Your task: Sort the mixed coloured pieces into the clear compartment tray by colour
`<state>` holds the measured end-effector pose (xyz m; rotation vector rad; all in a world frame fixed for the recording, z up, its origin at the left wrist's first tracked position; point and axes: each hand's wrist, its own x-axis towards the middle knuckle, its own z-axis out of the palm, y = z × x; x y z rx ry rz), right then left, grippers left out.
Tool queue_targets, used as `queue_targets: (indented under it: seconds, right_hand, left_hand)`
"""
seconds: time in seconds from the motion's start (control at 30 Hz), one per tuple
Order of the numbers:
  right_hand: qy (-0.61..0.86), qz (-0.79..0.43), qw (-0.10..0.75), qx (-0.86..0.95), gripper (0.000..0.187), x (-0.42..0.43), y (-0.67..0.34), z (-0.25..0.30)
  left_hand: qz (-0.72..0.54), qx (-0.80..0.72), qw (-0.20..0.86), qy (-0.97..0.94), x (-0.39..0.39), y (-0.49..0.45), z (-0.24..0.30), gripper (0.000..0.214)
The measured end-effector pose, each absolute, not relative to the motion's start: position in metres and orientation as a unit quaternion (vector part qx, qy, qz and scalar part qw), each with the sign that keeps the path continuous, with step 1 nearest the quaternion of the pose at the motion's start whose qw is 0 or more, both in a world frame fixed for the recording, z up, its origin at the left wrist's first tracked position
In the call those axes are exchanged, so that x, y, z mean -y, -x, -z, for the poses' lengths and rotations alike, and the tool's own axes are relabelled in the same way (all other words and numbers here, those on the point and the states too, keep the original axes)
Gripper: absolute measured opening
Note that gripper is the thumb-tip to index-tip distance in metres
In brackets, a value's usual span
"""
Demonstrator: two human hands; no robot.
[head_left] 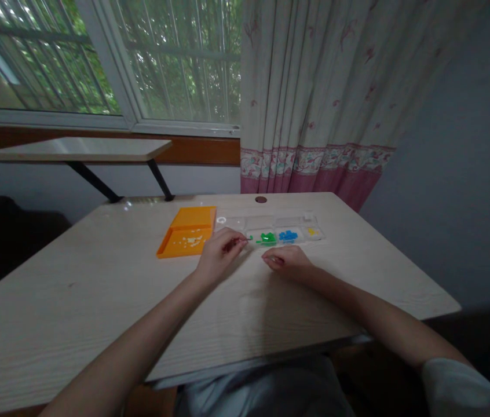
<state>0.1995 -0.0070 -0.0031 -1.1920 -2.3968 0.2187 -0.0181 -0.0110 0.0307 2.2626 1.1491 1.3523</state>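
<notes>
My left hand (223, 250) is closed in a pinch in front of the clear compartment box. From its fingertips a thin dark strand points right, with a small green piece (251, 238) at its tip. My right hand (288, 258) rests low over the table near the box's front edge, fingers curled together; anything in them is too small to make out. The clear plastic box (259, 221) holds green pieces (267, 238), blue pieces (288, 236) and a few yellow pieces (313, 231) in separate compartments. Left of my left hand, an orange case (193, 218) lies open with small whitish pieces (192, 241) in it.
The pale wooden table (97, 278) has a round brown cable hole (261, 200) near its back edge. A raised shelf (84, 149) on black legs stands at the back left. Behind are a window (175, 63) and a flowered curtain (314, 87).
</notes>
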Motion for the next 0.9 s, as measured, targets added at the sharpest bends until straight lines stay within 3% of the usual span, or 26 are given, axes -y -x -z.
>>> queue_targets:
  seconds: [0.37,0.7,0.9]
  right_hand:
    - [0.418,-0.078,0.226,0.877,0.022,0.009,-0.200,0.000]
    - [0.416,-0.071,0.239,0.874,0.021,0.008,-0.200,0.003]
    - [0.403,-0.044,0.248,0.880,0.021,0.007,-0.200,0.003]
  left_hand:
    - [-0.439,-0.430,0.095,-0.783,0.003,0.028,-0.034,0.014]
    - [-0.200,-0.561,-0.023,-0.803,-0.010,0.042,-0.024,0.024]
    - [-0.136,-0.608,-0.055,-0.780,-0.015,0.058,-0.046,0.028]
